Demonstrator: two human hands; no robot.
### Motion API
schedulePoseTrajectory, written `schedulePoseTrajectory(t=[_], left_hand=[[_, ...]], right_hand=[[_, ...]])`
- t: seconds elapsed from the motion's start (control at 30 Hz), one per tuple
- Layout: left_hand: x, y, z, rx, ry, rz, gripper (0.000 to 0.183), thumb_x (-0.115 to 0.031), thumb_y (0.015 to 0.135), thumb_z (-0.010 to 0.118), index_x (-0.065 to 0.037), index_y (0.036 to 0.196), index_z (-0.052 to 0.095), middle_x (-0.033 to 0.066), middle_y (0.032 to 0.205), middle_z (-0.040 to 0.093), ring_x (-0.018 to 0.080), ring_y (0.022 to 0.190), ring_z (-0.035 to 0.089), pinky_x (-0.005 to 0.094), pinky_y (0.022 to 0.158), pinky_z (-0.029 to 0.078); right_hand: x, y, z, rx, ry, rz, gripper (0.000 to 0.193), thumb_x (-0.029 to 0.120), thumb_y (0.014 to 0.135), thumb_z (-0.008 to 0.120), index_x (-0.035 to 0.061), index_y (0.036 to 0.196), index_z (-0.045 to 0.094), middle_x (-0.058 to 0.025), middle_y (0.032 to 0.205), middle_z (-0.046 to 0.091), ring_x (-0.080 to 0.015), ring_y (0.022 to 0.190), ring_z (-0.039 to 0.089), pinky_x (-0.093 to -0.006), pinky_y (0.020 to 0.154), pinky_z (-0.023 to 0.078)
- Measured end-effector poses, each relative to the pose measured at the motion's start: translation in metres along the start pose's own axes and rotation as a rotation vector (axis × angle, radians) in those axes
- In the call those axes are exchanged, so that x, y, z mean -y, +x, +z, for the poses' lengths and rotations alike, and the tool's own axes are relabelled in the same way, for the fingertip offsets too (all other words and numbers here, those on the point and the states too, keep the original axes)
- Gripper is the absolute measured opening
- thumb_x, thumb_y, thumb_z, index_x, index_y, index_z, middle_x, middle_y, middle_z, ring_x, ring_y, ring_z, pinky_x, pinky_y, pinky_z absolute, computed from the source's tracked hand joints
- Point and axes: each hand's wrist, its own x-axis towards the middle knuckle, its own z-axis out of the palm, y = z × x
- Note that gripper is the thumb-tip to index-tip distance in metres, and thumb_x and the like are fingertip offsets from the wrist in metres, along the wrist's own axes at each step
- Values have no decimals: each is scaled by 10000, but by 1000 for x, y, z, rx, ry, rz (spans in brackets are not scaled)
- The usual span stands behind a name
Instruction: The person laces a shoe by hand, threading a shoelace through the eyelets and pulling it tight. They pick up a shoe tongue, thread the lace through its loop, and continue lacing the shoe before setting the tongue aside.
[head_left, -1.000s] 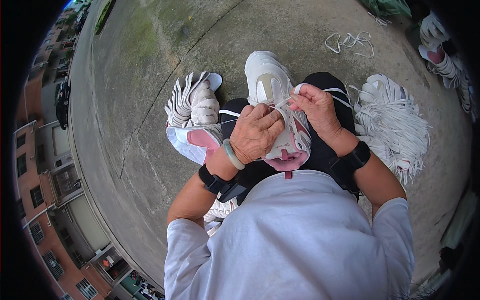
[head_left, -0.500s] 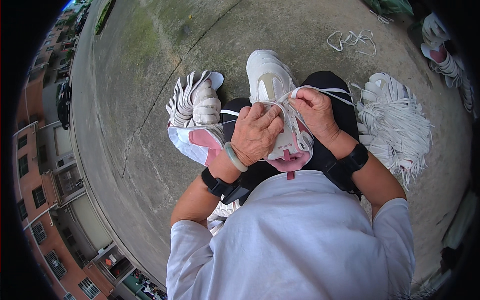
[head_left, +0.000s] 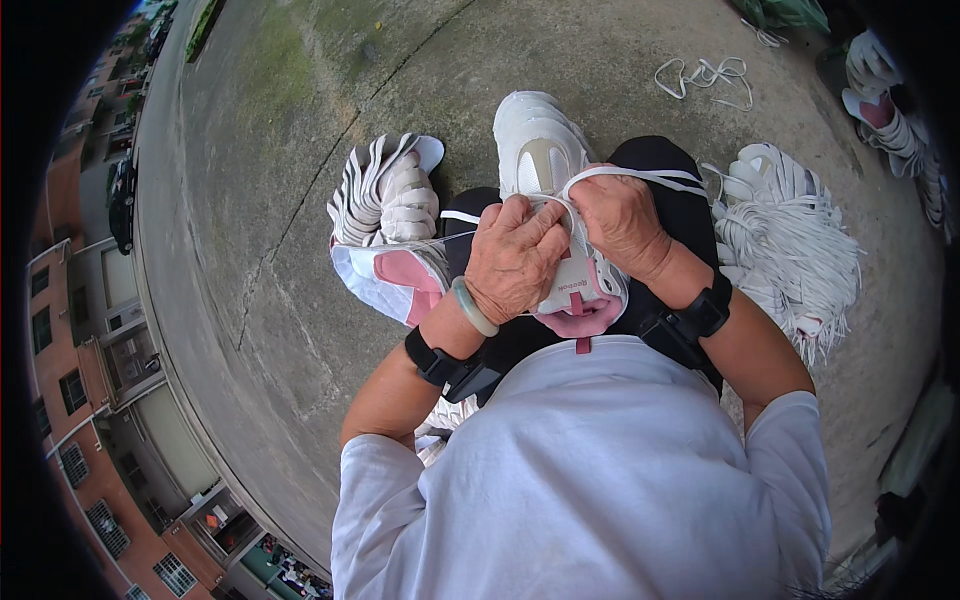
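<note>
Head view: cracked concrete ground is recorded outdoors, buildings at left. White sneaker is held on the lap; left hand and right hand are closed on its white lace. Lace bundle lies right.

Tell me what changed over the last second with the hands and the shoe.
Very little. Both hands stayed on the white shoe in the lap: the left hand shifted slightly, and the right hand kept pulling the white lace. The lace bundle and shoe pile stayed put.

White sneaker with pink lining, white lace, pale green bangle (black wrist straps too), grey concrete
</note>
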Motion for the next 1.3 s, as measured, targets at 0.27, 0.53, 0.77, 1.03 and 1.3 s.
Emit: schedulePoseTrajectory(t=[0.27, 0.53, 0.77, 1.03, 1.3], left_hand=[[31, -43, -23, -669, -686, -647, 39, -52, 826, 628, -14, 827, 618, -1, 715, 535, 77, 630, 463, 213, 554, 367], [65, -104, -52, -1137, -1413, -1055, 69, -88, 874, 536, -24, 893, 553, 30, 644, 564, 97, 522, 532, 209, 473, 434], [8, -61, 8, -431, -1781, -1109, 111, -93, 869, 550, -1, 915, 593, 83, 749, 644, 123, 556, 610, 213, 496, 495], [11, -30, 24, -500, -1650, -1040, 107, -97, 866, 582, -15, 812, 624, 30, 659, 603, 69, 523, 523, 191, 494, 425], [11, -20, 32, -505, -1372, -1003, 106, -70, 843, 604, -33, 746, 624, -12, 615, 567, 39, 522, 474, 177, 477, 363]], right_hand=[[-2, -8, 6, -44, 157, 324, 109, 102, 745, 614, 34, 707, 538, -104, 712, 568, -280, 636, 584, -371, 564, 458], [20, -13, -14, 16, 93, 146, 119, 157, 740, 645, 67, 769, 574, -54, 671, 528, -223, 580, 538, -347, 573, 401], [40, -1, -15, 239, -253, -263, 333, 318, 681, 686, 93, 920, 632, -27, 766, 496, -186, 731, 505, -386, 760, 346], [45, 0, -14, 280, -395, -189, 586, 368, 672, 683, 10, 1107, 523, -44, 783, 480, -185, 737, 497, -393, 774, 326], [39, -2, -10, 237, -338, -110, 572, 314, 689, 686, 2, 1133, 506, -60, 799, 483, -200, 744, 504, -387, 759, 328]])
